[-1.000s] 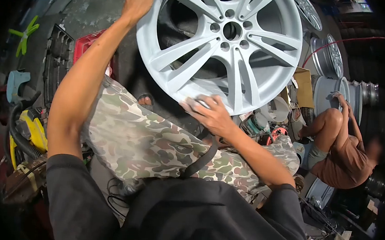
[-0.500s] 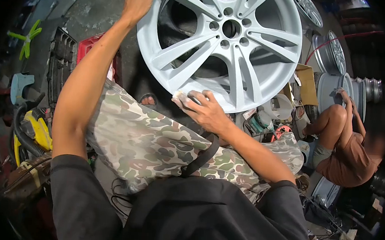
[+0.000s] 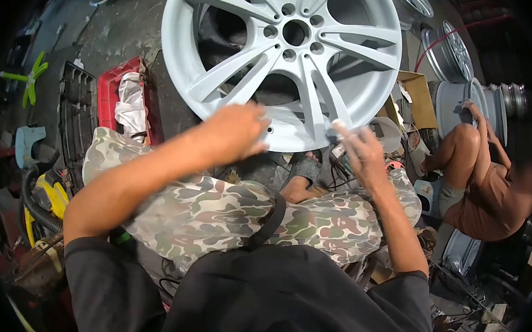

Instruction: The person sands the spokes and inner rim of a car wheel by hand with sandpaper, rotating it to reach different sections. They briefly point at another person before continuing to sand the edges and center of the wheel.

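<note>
A large pale grey wheel rim (image 3: 313,101) with split spokes fills the upper middle of the view. Near its lower left edge is my left hand (image 3: 239,132), smeared by motion, so its fingers and anything in them cannot be made out. My right hand (image 3: 365,154) is at the rim's lower right edge, fingers closed round a small object (image 3: 339,129) with a pale tip, too blurred to name.
A red tray (image 3: 107,96) with crumpled silvery material stands left of the rim. Beyond the rim on the right are a cardboard box (image 3: 420,96), more wheels (image 3: 452,111) and a crouching person (image 3: 482,199). A yellow machine (image 3: 53,195) sits at the lower left.
My left hand has left the rim's upper left edge and come down to its lower edge. My right hand has shifted right with the small object. The rim appears further left in view.
</note>
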Tool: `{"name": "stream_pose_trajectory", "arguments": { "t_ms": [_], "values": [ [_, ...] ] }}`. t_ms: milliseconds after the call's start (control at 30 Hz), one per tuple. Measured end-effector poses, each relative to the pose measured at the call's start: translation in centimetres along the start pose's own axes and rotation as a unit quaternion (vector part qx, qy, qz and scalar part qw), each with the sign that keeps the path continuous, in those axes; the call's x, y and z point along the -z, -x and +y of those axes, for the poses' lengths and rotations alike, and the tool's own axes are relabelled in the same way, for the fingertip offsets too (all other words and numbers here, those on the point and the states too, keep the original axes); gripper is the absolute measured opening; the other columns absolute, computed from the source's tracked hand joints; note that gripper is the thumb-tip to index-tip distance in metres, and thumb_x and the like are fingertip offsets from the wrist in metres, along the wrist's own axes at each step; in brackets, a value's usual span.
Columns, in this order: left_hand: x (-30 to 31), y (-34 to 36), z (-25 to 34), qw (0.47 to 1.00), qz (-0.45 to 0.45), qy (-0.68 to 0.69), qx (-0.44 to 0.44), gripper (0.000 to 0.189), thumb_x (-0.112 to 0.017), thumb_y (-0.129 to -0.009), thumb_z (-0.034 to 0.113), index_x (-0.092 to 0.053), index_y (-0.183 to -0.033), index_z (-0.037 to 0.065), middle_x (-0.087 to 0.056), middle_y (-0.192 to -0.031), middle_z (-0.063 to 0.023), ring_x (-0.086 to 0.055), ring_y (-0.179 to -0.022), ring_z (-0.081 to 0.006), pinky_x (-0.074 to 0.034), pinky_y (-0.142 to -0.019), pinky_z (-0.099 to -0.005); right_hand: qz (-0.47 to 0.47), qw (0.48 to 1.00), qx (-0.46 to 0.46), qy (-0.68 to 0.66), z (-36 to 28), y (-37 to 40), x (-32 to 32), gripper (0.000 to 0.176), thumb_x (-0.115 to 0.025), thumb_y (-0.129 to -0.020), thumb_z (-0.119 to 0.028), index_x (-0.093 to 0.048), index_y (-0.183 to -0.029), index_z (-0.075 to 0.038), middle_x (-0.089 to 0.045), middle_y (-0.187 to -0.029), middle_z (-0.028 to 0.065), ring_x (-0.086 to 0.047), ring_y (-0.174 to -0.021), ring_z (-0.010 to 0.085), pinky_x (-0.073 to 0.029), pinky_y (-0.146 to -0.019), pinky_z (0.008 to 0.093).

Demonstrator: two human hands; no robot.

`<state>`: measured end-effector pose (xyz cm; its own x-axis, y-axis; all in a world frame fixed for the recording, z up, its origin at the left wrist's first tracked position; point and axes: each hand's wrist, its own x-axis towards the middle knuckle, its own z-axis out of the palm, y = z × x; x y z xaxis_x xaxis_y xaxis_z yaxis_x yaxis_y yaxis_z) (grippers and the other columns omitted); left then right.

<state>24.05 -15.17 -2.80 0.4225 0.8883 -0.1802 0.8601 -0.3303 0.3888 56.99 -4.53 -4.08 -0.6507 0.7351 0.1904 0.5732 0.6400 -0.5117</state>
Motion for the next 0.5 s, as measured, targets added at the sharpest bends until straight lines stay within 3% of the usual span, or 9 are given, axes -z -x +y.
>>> {"name": "stream_pose_trajectory", "arguments": {
  "t_ms": [67,100,167,267,333,400,433,500],
  "values": [
    [-3.7,1.3,2.0,0.987,-0.019,-0.157,0.007,0.061,-0.067,-0.097,0.035,-0.056,-0.142,-0.005,-0.06,-0.135,-0.0251,-0.059,-0.124,-0.0392,-0.044,-0.111,-0.0473,-0.077,0.984,0.148,0.056,0.3,0.8,-1.6,0.029,-0.074,-0.093,-0.015,-0.076,-0.122,-0.015,-0.06,-0.089,0.0101,-0.06,-0.078,0.0275,-0.052,-0.066,0.0418],
    [-5.4,1.3,2.3,0.987,-0.021,-0.158,0.008,0.061,-0.067,-0.097,0.035,-0.056,-0.142,-0.005,-0.06,-0.135,-0.0251,-0.059,-0.124,-0.0392,-0.044,-0.111,-0.0473,-0.098,0.979,0.153,0.097,-1.5,0.9,-2.3,0.027,-0.072,-0.094,-0.017,-0.074,-0.12,-0.011,-0.058,-0.092,0.0099,-0.06,-0.084,0.028,-0.05,-0.072,0.0429],
    [-7.9,1.5,2.8,0.944,-0.017,-0.323,0.065,0.069,-0.063,-0.098,0.034,-0.046,-0.151,-0.007,-0.052,-0.149,-0.0293,-0.051,-0.136,-0.0429,-0.038,-0.117,-0.0492,-0.077,0.977,0.16,0.114,-1.1,0.9,-5.0,0.03,-0.073,-0.093,-0.016,-0.073,-0.122,-0.008,-0.058,-0.092,0.0106,-0.06,-0.084,0.0291,-0.049,-0.074,0.0429],
    [-8.0,0.3,5.2,0.938,-0.06,-0.318,0.124,0.071,-0.06,-0.099,0.034,-0.043,-0.153,-0.008,-0.045,-0.157,-0.03,-0.046,-0.143,-0.0454,-0.037,-0.118,-0.0516,-0.057,0.973,0.159,0.157,-2.4,-0.2,-6.4,0.035,-0.072,-0.092,-0.018,-0.072,-0.124,-0.005,-0.058,-0.095,0.0103,-0.058,-0.09,0.0297,-0.045,-0.079,0.0412],
    [-6.8,0.0,5.6,0.941,-0.067,-0.315,0.105,0.074,-0.06,-0.099,0.037,-0.042,-0.154,-0.009,-0.045,-0.157,-0.0315,-0.045,-0.144,-0.046,-0.036,-0.118,-0.0533,-0.084,0.967,0.148,0.187,-2.8,-0.4,-6.5,0.034,-0.071,-0.093,-0.017,-0.071,-0.125,-0.005,-0.058,-0.099,0.0099,-0.056,-0.092,0.0285,-0.043,-0.079,0.0402],
    [-5.3,0.4,5.8,0.949,-0.155,-0.263,0.082,0.066,-0.053,-0.102,0.025,-0.037,-0.156,-0.01,-0.038,-0.158,-0.0392,-0.043,-0.146,-0.0505,-0.037,-0.119,-0.0585,-0.108,0.968,0.145,0.177,-2.4,0.9,-4.6,0.035,-0.07,-0.093,-0.017,-0.071,-0.126,-0.005,-0.058,-0.1,0.0098,-0.056,-0.094,0.0283,-0.043,-0.079,0.0403],
    [-4.8,0.6,5.9,0.95,-0.154,-0.258,0.088,0.066,-0.053,-0.102,0.025,-0.037,-0.156,-0.01,-0.038,-0.158,-0.0392,-0.043,-0.146,-0.0505,-0.037,-0.119,-0.0585,-0.13,0.968,0.138,0.167,-2.2,1.2,-3.9,0.035,-0.07,-0.094,-0.017,-0.07,-0.127,-0.005,-0.058,-0.102,0.0098,-0.056,-0.096,0.0281,-0.042,-0.08,0.0405],
    [-4.4,0.6,6.4,0.925,-0.17,-0.328,0.093,0.069,-0.056,-0.101,0.027,-0.039,-0.155,-0.012,-0.039,-0.157,-0.0404,-0.044,-0.145,-0.0504,-0.038,-0.118,-0.0563,-0.124,0.966,0.151,0.17,-2.1,1.3,-4.2,0.036,-0.068,-0.094,-0.017,-0.07,-0.127,-0.004,-0.058,-0.103,0.0096,-0.055,-0.097,0.0272,-0.042,-0.081,0.0404]
  ]
}}
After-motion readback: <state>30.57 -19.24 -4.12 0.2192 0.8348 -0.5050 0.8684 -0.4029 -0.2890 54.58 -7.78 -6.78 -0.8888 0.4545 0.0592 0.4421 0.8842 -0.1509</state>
